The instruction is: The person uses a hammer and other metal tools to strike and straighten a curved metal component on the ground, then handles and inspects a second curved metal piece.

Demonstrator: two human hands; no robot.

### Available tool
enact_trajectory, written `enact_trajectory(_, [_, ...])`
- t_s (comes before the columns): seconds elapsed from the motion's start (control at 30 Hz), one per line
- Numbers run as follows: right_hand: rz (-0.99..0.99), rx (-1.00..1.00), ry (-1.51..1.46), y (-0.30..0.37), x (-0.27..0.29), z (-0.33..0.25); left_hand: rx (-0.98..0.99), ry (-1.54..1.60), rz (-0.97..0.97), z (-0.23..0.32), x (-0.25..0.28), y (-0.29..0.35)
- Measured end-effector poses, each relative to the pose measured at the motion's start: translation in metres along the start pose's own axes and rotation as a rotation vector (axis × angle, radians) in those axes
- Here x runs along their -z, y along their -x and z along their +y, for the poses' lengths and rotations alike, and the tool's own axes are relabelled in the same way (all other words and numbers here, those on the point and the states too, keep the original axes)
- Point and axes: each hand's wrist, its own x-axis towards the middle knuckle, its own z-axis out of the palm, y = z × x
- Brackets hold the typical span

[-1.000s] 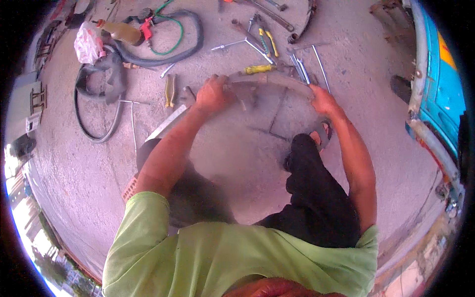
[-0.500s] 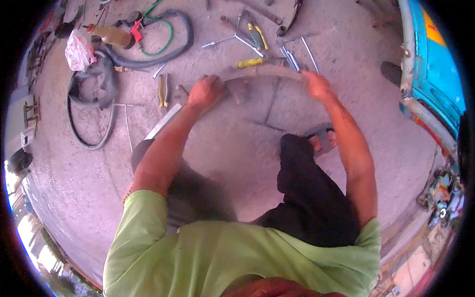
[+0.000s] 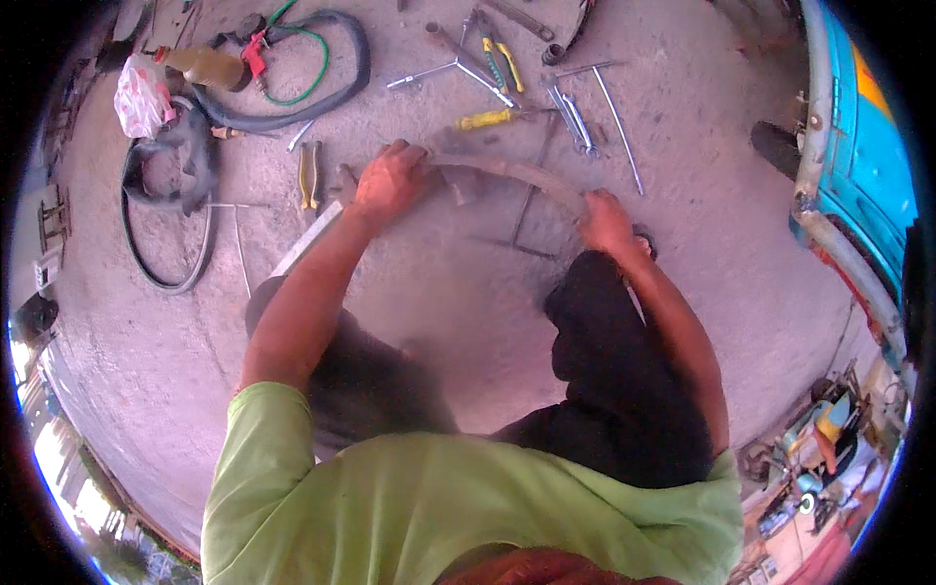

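Both hands hold a curved, dusty brown-grey band (image 3: 517, 172) that arches above the floor in front of me; its exact kind is not clear. My left hand (image 3: 390, 183) is closed on its left end, fingers wrapped over it. At the right end my right hand (image 3: 606, 224) grips the band, close above my right knee. A long T-handle wrench (image 3: 527, 210) lies on the floor, partly behind the band. Just beyond it is a yellow-handled tool (image 3: 485, 120). Below my left forearm a flat light metal bar (image 3: 310, 237) shows in part.
Pliers (image 3: 309, 175), combination wrenches (image 3: 573, 115), another T-handle wrench (image 3: 616, 127) and a three-armed wrench (image 3: 456, 66) lie about. At the left are a black inner tube (image 3: 200, 249), a plastic bag (image 3: 142, 96) and a bottle (image 3: 207, 68). A blue vehicle (image 3: 863, 127) stands right.
My right hand has come nearer and slightly left with its end of the band, now by my knee. My left hand has shifted slightly left. The view has moved a little.
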Motion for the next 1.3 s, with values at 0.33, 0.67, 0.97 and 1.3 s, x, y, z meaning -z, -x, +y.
enact_trajectory(0.33, [0.135, -0.244, -0.526, -0.043, 0.026, 0.076, 0.092, 0.080, -0.015, -0.010, -0.004, 0.002])
enact_trajectory(0.67, [0.268, -0.272, 0.042, -0.065, 0.001, 0.115, 0.670, 0.100, 0.045, -0.081, 0.058, 0.028])
enact_trajectory(0.97, [-0.069, -0.361, -0.630, -0.096, 0.027, 0.127, 0.677, -0.202, -0.448, -0.101, 0.043, 0.070])
enact_trajectory(1.3, [0.241, -0.438, -1.273, -0.085, 0.065, 0.028, 0.699, -0.341, -0.505, -0.121, 0.013, 0.087])
